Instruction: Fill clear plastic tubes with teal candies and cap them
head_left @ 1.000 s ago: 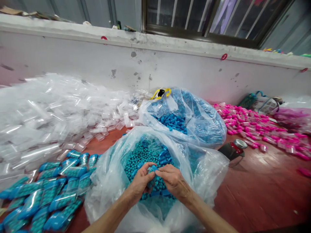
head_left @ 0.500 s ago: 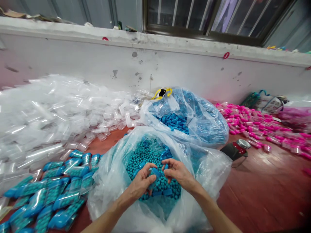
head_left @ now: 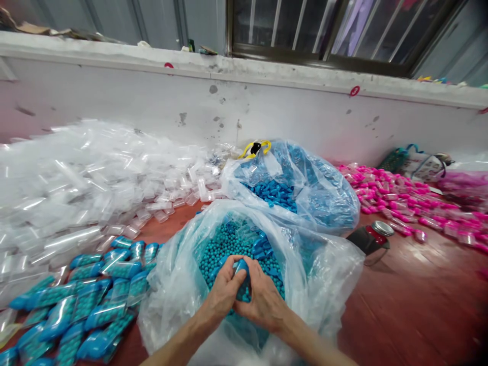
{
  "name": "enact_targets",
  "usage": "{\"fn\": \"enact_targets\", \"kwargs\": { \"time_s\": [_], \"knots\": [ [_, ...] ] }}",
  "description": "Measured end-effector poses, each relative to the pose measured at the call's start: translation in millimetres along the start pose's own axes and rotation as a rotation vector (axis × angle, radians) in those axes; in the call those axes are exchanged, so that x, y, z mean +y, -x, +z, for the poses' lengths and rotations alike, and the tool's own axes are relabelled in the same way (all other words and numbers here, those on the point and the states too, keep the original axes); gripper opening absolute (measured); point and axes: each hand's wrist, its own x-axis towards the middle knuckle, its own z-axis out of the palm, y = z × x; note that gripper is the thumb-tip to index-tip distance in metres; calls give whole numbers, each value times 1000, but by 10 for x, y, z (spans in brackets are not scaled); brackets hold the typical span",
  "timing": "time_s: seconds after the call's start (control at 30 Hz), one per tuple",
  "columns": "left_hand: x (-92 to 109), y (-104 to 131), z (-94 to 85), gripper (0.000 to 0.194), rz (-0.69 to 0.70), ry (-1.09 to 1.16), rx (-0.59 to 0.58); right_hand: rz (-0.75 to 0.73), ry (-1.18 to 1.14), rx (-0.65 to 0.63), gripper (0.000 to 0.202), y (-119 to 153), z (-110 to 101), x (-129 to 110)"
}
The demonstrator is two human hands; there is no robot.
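Both hands meet over an open clear plastic bag [head_left: 168, 290] full of small teal beads [head_left: 223, 246]. My left hand [head_left: 221, 287] is closed around a small clear container with a blue end [head_left: 243, 290]. My right hand [head_left: 263, 300] presses against the same container from the other side, its fingers curled over the top. The fingers hide much of the container. Several loose blue caps [head_left: 262, 246] lie on the beads just beyond my right hand.
Bead-filled containers with blue ends [head_left: 82, 302] lie at the left, before a large heap of clear tubes [head_left: 95, 168]. Behind is a bag of blue caps [head_left: 324, 188]. On the right are a dark-sleeved jar [head_left: 375, 235], pink-capped containers [head_left: 396, 195] and red tabletop [head_left: 415, 300].
My right hand, which was apart with a small blue piece at its fingertips, has moved left and down onto the container in my left hand. The left hand has barely moved.
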Motion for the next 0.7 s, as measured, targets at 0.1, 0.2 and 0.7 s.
{"fn": "enact_targets", "kwargs": {
  "time_s": [0.1, 0.2, 0.7],
  "knots": [
    [-9, -1, 50, 29, -37, 11, 49, -20, 52, 137, 79, 33, 137, 58],
    [-83, -31, 94, 26, -36, -20, 98, -34, 63, 156, 79, 56, 207, 102],
    [666, 294, -1100, 34, 183, -832, 525, 31, 48, -253, 21, -141, -429, 391]
  ]
}}
